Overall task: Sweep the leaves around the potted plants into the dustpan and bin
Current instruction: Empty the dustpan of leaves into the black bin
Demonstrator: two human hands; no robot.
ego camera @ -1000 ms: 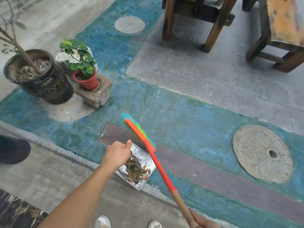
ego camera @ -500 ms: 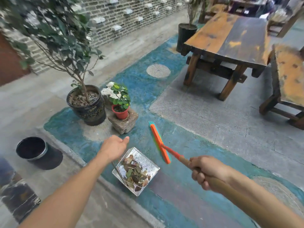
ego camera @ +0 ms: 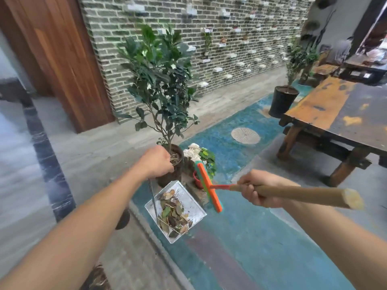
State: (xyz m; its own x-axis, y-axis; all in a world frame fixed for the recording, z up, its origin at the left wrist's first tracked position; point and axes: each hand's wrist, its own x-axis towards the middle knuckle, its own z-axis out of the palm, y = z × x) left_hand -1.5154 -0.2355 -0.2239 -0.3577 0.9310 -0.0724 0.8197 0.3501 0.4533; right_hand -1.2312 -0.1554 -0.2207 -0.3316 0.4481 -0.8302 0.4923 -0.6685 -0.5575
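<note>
My left hand (ego camera: 157,162) is closed on the thin metal handle of a shiny metal dustpan (ego camera: 193,208), which hangs lifted above the floor. A heap of dry brown and green leaves (ego camera: 172,214) lies in its pan. My right hand (ego camera: 254,190) grips the wooden handle of a broom whose orange and green head (ego camera: 208,186) is raised beside the dustpan. Behind my left hand stands a dark pot with a leafy bush (ego camera: 159,80). A small red pot with a green plant (ego camera: 206,162) sits on a stone block, partly hidden by the broom head.
A black bin (ego camera: 122,219) shows only as a sliver under my left forearm. A worn wooden table (ego camera: 339,114) stands at right. Another black potted plant (ego camera: 282,101) is farther back. A brick wall and a wooden door panel (ego camera: 62,59) close off the far side.
My view has tilted up from the floor. The dustpan has risen off the ground in my left hand, and the broom has swung up level in my right hand.
</note>
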